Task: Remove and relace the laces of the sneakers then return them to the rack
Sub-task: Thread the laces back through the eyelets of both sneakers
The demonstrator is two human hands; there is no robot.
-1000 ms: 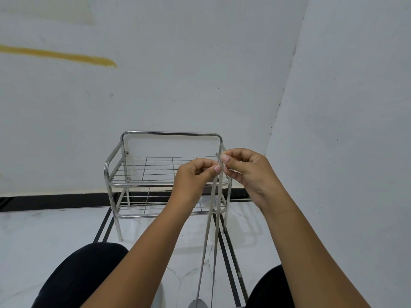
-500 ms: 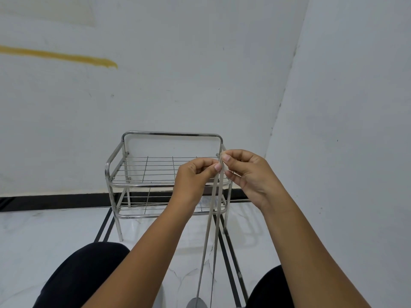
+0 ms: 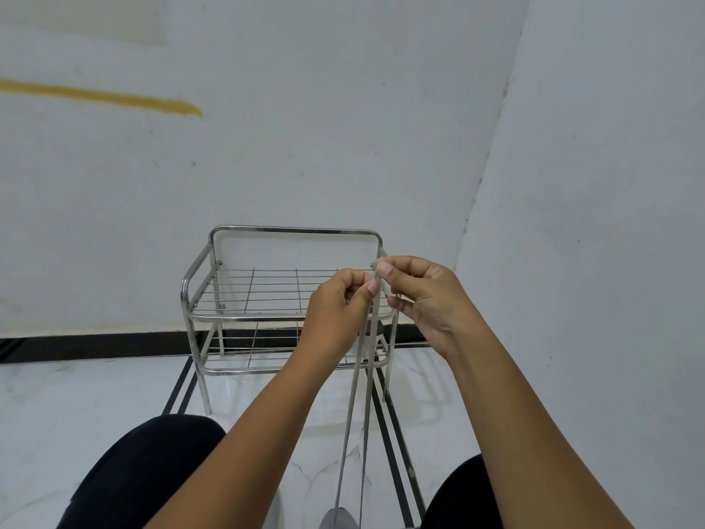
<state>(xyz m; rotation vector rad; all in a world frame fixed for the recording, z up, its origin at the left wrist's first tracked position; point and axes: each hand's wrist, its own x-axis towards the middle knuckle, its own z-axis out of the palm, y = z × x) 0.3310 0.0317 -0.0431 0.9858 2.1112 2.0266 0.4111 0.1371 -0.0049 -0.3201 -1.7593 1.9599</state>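
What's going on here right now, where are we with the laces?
A seated person holds both hands raised in front of a metal rack. The left hand and right hand pinch the top ends of a grey lace together. Its two strands hang straight down to a grey sneaker, only just visible at the bottom edge of the view. Both wire shelves of the rack look bare where they show, so no sneaker is back on it yet.

Below the hands, the grey sneaker (image 3: 338,520) is cut off by the bottom edge; the lace (image 3: 353,395) ends are hidden in the fingers.
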